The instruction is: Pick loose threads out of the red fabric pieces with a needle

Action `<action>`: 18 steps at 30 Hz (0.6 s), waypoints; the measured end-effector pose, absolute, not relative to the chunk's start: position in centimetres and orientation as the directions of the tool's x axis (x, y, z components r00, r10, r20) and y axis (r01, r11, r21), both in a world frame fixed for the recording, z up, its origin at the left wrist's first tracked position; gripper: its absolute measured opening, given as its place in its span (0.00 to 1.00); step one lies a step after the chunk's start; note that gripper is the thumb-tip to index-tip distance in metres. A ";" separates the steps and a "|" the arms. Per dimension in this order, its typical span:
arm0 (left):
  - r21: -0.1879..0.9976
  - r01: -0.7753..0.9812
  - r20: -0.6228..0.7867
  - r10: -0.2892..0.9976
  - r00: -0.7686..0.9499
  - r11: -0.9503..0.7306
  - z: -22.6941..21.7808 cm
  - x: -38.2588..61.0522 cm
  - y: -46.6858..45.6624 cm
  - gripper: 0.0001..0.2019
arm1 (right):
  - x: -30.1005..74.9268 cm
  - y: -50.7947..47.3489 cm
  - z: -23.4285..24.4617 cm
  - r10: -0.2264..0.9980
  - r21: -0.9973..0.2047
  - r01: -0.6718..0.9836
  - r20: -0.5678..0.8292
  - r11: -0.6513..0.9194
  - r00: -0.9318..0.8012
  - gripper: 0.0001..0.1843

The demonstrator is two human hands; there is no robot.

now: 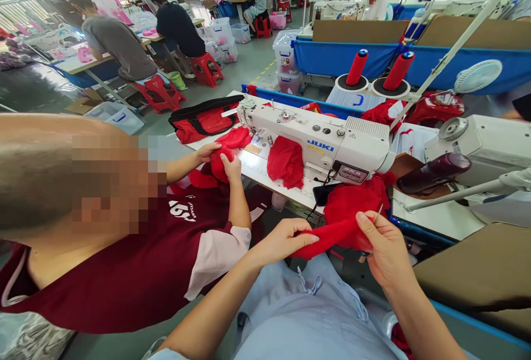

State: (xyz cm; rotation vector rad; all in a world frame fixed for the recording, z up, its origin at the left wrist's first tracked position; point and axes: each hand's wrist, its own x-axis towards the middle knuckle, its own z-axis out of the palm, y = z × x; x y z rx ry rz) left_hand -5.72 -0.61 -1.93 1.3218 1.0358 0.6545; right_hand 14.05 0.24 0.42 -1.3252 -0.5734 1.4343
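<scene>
A strip of red fabric is stretched between my two hands in front of my lap. My left hand pinches its left end between thumb and fingers. At the other end my right hand grips the cloth, and a thin pointed thing sticks up by its fingers, too small to name. Just beyond, more red fabric lies bunched on the table edge under the white sewing machine. A separate red piece rests on the machine bed, out of my reach.
On my left, a seated person in a maroon shirt holds red cloth at the needle end. A black-and-red bag lies behind. Red thread cones, a second machine and a cardboard sheet stand to the right.
</scene>
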 end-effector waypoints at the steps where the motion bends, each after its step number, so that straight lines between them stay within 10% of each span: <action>1: 0.969 0.111 -0.248 0.824 0.509 0.222 -2.1 -5.7 -0.5 0.23 | 13.8 0.1 0.5 0.902 -0.873 -0.339 -0.413 -0.351 0.131 0.27; 8: 0.771 -0.235 -0.363 0.712 0.601 0.592 -2.3 -3.6 -0.4 0.33 | 13.7 -0.7 0.1 0.929 -0.918 -0.156 -0.370 -0.366 -0.001 0.29; 15: 0.889 0.458 -0.075 0.991 0.115 0.014 -2.0 -3.9 -0.2 0.03 | 14.2 -1.6 0.5 0.967 -0.967 0.050 -0.251 -0.249 -0.043 0.24; 18: 0.895 0.444 0.055 0.998 -0.014 -0.043 -2.5 -4.1 0.0 0.08 | 13.8 -2.5 0.8 0.956 -0.960 0.258 -0.171 -0.107 -0.237 0.18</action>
